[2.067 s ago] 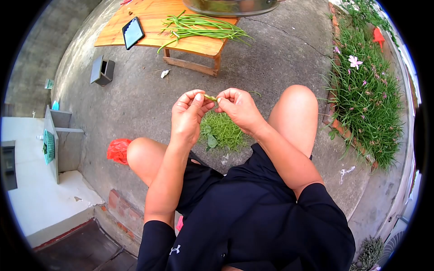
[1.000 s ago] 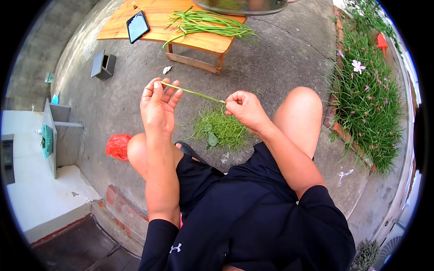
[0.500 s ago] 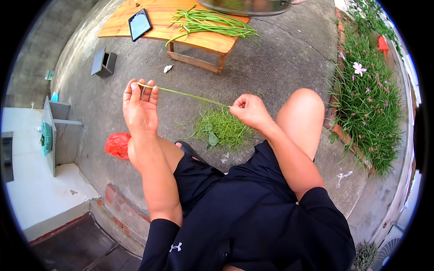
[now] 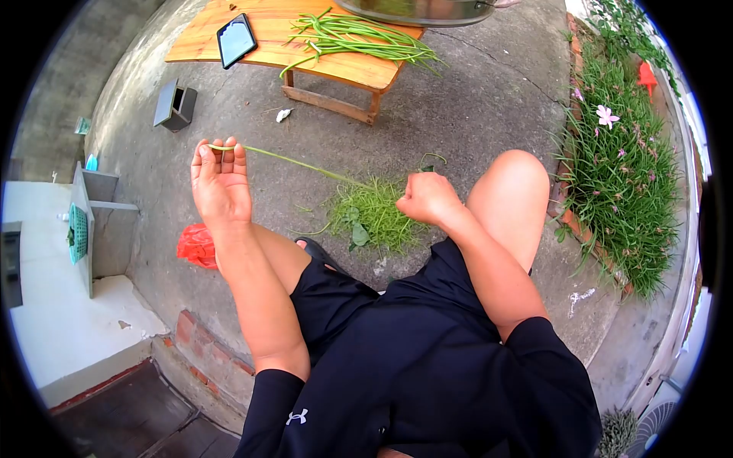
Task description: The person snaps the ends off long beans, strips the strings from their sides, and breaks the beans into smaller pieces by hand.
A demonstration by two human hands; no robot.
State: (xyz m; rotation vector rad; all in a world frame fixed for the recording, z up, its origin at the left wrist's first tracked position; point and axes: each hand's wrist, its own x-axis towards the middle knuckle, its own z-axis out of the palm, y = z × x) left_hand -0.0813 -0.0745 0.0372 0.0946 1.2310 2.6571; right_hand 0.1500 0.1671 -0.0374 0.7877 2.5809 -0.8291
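Observation:
A long thin green stem [image 4: 305, 165] stretches from my left hand toward my right. My left hand [image 4: 221, 183], palm up, pinches one end of it between thumb and fingers. My right hand [image 4: 430, 198] is closed, knuckles up, near the stem's other end; what its fingers hold is hidden. Below the stem, a pile of green scraps [image 4: 389, 217] with a few leaves lies on the concrete ground between my knees. More long green stems [image 4: 359, 38] lie bunched on the wooden table [image 4: 259, 38] ahead.
On the table are a tablet [image 4: 237, 41] and a large metal pan [image 4: 420, 9]. A grey box [image 4: 175, 107] stands at the left, a red plastic bag [image 4: 197, 246] lies by my left knee, and a brick-edged plant bed [image 4: 622, 168] runs along the right.
My left hand has moved left and my right hand slightly right and down, so they are farther apart. The stem, earlier short or bunched between both hands, now spans the gap.

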